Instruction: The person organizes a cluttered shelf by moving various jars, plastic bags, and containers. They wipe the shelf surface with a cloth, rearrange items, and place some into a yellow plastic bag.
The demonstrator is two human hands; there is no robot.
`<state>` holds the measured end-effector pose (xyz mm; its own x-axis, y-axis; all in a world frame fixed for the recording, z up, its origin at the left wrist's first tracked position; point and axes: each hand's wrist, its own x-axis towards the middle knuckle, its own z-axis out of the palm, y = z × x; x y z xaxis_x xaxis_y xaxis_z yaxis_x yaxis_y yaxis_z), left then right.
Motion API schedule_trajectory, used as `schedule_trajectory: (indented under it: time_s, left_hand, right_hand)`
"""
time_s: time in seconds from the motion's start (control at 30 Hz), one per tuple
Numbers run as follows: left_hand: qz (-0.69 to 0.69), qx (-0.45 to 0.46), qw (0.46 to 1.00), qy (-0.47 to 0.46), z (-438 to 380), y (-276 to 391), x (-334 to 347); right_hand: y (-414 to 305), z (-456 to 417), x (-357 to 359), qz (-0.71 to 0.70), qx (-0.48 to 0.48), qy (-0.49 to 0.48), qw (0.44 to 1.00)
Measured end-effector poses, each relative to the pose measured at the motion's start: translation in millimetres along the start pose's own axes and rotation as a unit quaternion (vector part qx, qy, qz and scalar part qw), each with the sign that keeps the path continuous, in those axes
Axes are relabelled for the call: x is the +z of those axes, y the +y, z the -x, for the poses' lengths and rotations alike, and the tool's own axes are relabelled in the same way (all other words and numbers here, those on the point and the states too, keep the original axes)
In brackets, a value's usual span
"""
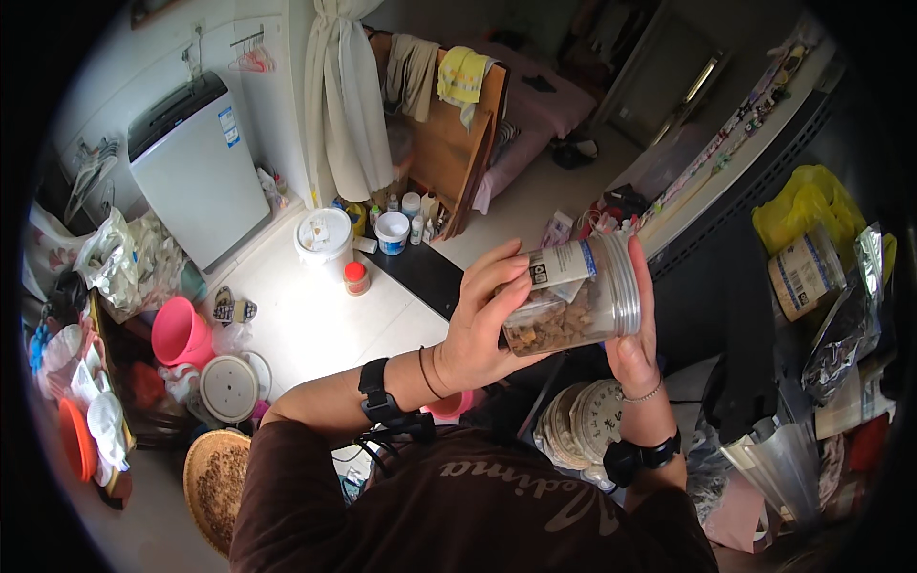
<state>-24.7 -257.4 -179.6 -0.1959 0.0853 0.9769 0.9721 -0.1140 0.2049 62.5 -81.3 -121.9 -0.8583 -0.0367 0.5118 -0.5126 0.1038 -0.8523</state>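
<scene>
A clear plastic jar (555, 326) lies nearly on its side in the air before my chest. Brown dried pieces rest along its lower wall, and a printed paper label wraps its upper part. My left hand (487, 315) grips the jar's body from the left, fingers spread over the label. Against the ridged end of the jar, at the right, my right hand (637, 329) is pressed with its palm and thumb. Its other fingers are mostly hidden behind that end, and I cannot tell whether a lid is on.
A similar labelled jar (806, 276) stands at right beside a yellow plastic bag (809, 204). Round wrapped cakes (591, 422) are stacked below my right forearm. On the floor are a white lidded bucket (324, 240), a red-capped jar (355, 279), a pink bucket (179, 333) and a woven tray (215, 487).
</scene>
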Motion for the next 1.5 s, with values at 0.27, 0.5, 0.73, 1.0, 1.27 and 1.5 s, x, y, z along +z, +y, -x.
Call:
schedule_trajectory:
  time_s: [0.27, 0.5, 0.73, 1.0, 1.27, 1.5]
  left_hand:
    - [-0.004, 0.087, 0.996, 0.023, -1, -15, 2]
    - [0.107, -0.027, 0.994, 0.024, 2, -7, 3]
    - [0.519, -0.513, 0.68, -0.072, -11, -1, -22]
    - [0.732, -0.493, 0.448, -0.141, -64, -4, 8]
    - [0.715, -0.388, 0.535, -0.231, -156, 32, 71]
    - [0.672, -0.22, 0.6, -0.376, -214, 60, 139]
  right_hand:
    - [1, 5, 2, -0.007, -0.008, 0.017, 1.0]
    - [0, 24, 1, 0.049, -0.03, 0.011, 0.998]
    - [-37, 37, 22, 0.2, -0.102, -0.032, 0.974]
    - [-104, 62, 22, 0.354, -0.303, -0.057, 0.883]
    - [-193, 80, 3, 0.588, -0.214, 0.128, 0.77]
    - [-271, 65, -23, 0.576, -0.067, 0.253, 0.775]
